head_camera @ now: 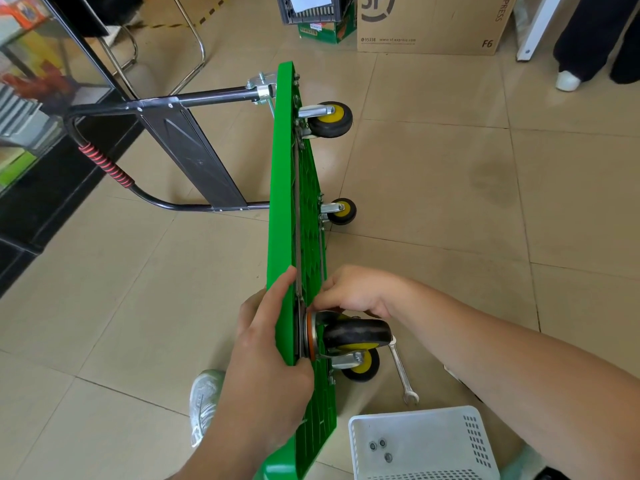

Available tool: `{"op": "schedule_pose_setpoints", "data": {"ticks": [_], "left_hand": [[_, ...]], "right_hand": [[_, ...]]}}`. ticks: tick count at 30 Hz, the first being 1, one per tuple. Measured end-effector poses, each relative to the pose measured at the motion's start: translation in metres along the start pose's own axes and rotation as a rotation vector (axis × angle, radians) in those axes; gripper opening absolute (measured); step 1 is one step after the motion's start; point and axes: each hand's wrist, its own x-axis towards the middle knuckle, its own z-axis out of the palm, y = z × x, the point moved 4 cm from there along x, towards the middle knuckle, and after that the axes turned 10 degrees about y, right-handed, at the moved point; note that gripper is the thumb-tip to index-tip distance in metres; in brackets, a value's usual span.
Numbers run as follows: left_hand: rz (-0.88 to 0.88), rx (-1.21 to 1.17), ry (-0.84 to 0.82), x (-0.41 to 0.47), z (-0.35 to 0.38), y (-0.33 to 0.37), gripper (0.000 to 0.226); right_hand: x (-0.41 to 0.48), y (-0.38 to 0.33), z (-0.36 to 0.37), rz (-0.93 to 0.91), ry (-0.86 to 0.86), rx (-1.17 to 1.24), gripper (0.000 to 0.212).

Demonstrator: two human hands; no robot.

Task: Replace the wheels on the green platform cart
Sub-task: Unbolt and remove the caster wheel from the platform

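The green cart (pixel 282 202) stands on its long edge on the floor (pixel 450 202), with its underside turned to the right. The left hand (pixel 263 341) grasps the top edge near the person and keeps the cart upright. The right hand (pixel 349 292) has its fingers curled over the metal bracket of the upper near wheel (pixel 356 332). The fingertips are hidden.

The platform looks stiff and rather light, but I think it tips easily in this position, so the edge is a good place to hold it. The rubber wheels swivel, so it is better to take the bracket.

I count four wheels (pixel 330 120), one wrench (pixel 401 372), one white basket (pixel 478 441) and three small nuts (pixel 381 448) in it.
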Motion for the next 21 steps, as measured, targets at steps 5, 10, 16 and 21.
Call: {"op": "schedule_pose_setpoints", "data": {"ticks": [5,10,16,21], "left_hand": [[-0.004,0.008,-0.002,0.0,0.0,-0.001,0.111],[-0.01,0.009,-0.016,0.0,0.001,-0.002,0.111],[-0.019,0.005,-0.039,-0.001,0.001,-0.003,0.11],[-0.037,-0.008,-0.057,0.0,0.001,-0.004,0.111]], "right_hand": [[0.003,0.001,-0.002,-0.039,0.013,0.082,0.017],[-0.005,0.005,-0.014,-0.102,0.048,0.158,0.012],[-0.033,0.028,-0.031,-0.097,0.165,0.306,0.018],[-0.059,0.059,-0.039,-0.043,0.327,0.368,0.017]]}}
